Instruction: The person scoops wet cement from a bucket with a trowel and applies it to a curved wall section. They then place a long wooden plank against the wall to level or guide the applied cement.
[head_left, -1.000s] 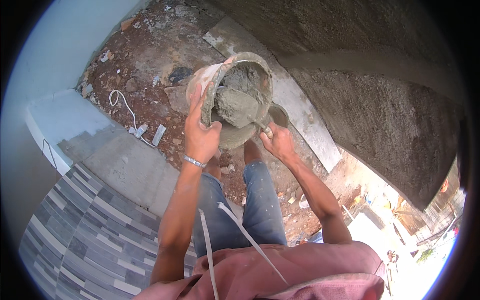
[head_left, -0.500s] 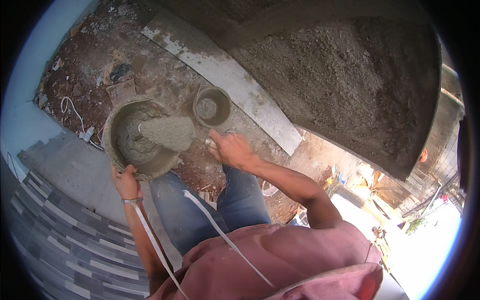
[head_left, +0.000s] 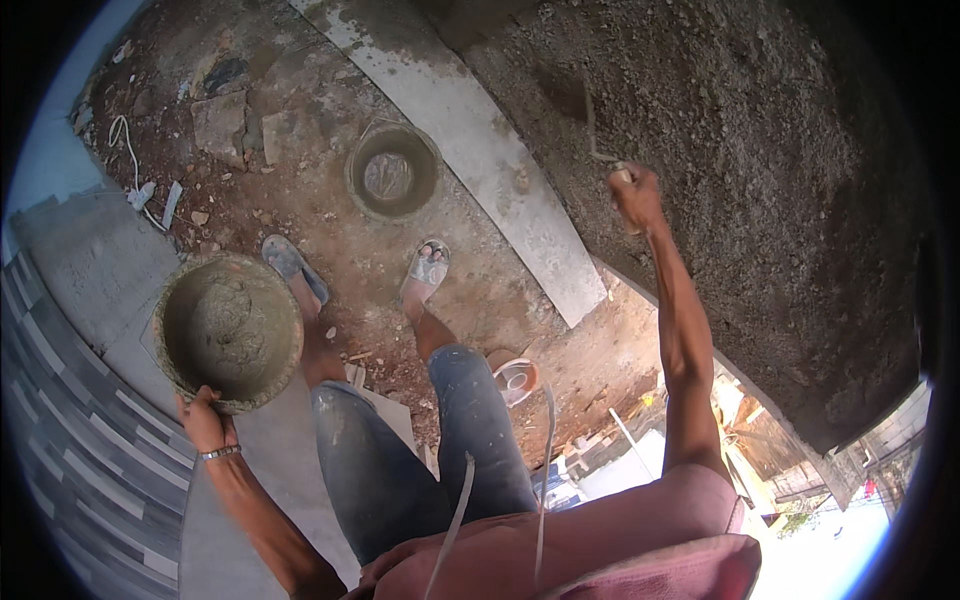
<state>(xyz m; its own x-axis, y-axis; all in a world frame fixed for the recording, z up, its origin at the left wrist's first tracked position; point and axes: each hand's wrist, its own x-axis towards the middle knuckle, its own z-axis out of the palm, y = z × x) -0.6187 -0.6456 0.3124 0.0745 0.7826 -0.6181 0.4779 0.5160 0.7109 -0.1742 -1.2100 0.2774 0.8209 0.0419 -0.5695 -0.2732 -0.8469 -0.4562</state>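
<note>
My left hand point(head_left: 208, 422) grips the near rim of a round, cement-smeared tub point(head_left: 284, 372). Wet grey mortar point(head_left: 235, 325) lies in the tub, over to my left. Up on the right, my right hand point(head_left: 638, 196) is closed round the handle of a trowel point(head_left: 602, 156). Its thin shank reaches toward a rough, mortar-covered wall point(head_left: 740, 210). The blade is hard to make out against the grey surface, so I cannot tell how much mortar is on it.
A second bucket point(head_left: 428, 165) stands on the dirt floor ahead of my feet. A long pale board point(head_left: 480, 150) lies along the wall's foot. White cable point(head_left: 128, 150), rubble, striped tiles point(head_left: 90, 440) and a small orange-rimmed container point(head_left: 527, 378) are around.
My right hand has swung the trowel from above the tub up and right to the wall. The mortar load no longer shows on it. The tub has moved left and nearer in my left hand.
</note>
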